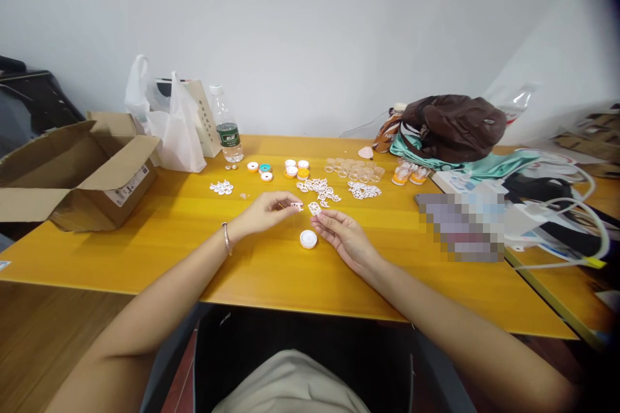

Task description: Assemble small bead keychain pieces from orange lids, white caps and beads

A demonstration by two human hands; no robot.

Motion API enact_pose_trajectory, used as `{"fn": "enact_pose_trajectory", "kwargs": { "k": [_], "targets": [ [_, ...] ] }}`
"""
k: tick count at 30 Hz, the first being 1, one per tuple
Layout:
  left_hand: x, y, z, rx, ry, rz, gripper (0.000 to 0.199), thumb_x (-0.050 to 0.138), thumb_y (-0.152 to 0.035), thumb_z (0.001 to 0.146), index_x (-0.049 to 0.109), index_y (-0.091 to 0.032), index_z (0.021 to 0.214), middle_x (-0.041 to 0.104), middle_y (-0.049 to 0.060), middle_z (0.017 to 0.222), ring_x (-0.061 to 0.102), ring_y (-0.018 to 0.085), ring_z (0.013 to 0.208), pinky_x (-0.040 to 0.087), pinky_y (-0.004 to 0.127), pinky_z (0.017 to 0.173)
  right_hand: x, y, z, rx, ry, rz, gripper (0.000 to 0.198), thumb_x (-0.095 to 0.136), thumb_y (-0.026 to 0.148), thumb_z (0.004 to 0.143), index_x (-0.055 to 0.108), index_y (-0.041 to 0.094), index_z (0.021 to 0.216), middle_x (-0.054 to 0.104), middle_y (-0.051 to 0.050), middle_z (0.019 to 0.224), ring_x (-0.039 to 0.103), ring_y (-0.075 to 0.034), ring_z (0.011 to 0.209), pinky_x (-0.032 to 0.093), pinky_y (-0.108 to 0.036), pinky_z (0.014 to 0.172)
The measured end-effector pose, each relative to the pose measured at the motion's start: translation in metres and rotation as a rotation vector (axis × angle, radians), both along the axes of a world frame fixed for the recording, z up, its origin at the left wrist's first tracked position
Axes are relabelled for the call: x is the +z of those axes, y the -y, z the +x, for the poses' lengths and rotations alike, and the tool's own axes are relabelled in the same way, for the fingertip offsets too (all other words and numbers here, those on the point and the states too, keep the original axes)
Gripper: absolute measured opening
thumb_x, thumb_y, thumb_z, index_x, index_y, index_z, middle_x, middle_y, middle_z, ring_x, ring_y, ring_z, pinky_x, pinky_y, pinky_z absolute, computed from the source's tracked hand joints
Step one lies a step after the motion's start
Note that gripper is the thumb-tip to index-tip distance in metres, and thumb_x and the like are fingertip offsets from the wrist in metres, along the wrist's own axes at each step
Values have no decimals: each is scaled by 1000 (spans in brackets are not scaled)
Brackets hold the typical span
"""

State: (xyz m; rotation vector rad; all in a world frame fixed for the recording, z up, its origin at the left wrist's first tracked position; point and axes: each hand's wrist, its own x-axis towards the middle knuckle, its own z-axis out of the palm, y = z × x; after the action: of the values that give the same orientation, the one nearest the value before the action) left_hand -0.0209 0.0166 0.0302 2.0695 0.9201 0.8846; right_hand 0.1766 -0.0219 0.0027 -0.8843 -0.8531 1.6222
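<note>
in the center of the frame, the left hand (pixel 265 213) has its thumb and fingers pinched narrow around a small white piece (pixel 297 206), while the right hand (pixel 345 235), just right of center, grips a white openwork piece (pixel 314 208) between thumb and fingertips; the two pieces are near each other but apart. just below them a round white case (pixel 308 239) lies flat on the yellow table (pixel 261 277), near the right hand's fingers. above the hands, right of center, sit a pile of white cutouts (pixel 318 188) and, beside it, a smaller pile (pixel 365 191), with clear round cups (pixel 356 170) behind. left of center are a cluster of white knobs (pixel 221 188) and colored round cases (pixel 265 168). a water bottle (pixel 227 129) stands at upper left, near a white plastic bag (pixel 177 135) and an open cardboard box (pixel 92 174). a brown bag (pixel 453 128) lies at upper right.
</note>
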Motion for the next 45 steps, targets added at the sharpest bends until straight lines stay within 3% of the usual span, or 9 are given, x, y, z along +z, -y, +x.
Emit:
{"fn": "enact_pose_trajectory", "kwargs": {
  "k": [3,6,12,27,35,45],
  "targets": [
    [5,5,0,-47,-57,62,23,48,-28,82,58,-16,100,62,7,98,57,14,88,44,28,79,-2,0,0,19,6,-19,18,72,22,62,63,18,78,69,-2,79,64,-11,78,48,-24,83],
    [6,9,2,-72,-80,103,26,48,-27,82,54,-17,105,62,6,93,57,13,83,45,27,75,-5,-1,-1,55,27,-31,18,71,23,63,64,18,78,69,-3,80,65,-12,77,49,-25,82],
    [5,12,7,-96,-147,240,18,47,-25,84,59,-17,94,62,4,88,56,12,81,44,26,75,-5,1,-1,174,47,-38,20,70,23,64,67,17,83,70,-4,82,65,-12,77,50,-24,80],
    [3,10,4,-150,-266,558,28,43,-25,86,57,-17,109,56,7,90,52,13,82,44,26,75,-1,2,-1,178,57,-38,14,69,23,66,68,17,78,69,-3,76,63,-8,70,49,-17,72],
    [11,10,0,-180,-319,609,25,46,-28,85,60,-21,104,56,7,95,51,15,90,42,30,81,1,4,0,257,119,-42,17,70,26,65,68,15,78,69,-3,76,62,-8,69,48,-20,75],
    [12,8,-1,-241,-366,525,26,43,-28,86,59,-17,104,60,7,95,55,14,87,42,26,79,3,7,-1,253,155,-30,18,70,26,63,67,15,77,67,-2,73,62,-9,67,48,-23,74]
  ]
}}
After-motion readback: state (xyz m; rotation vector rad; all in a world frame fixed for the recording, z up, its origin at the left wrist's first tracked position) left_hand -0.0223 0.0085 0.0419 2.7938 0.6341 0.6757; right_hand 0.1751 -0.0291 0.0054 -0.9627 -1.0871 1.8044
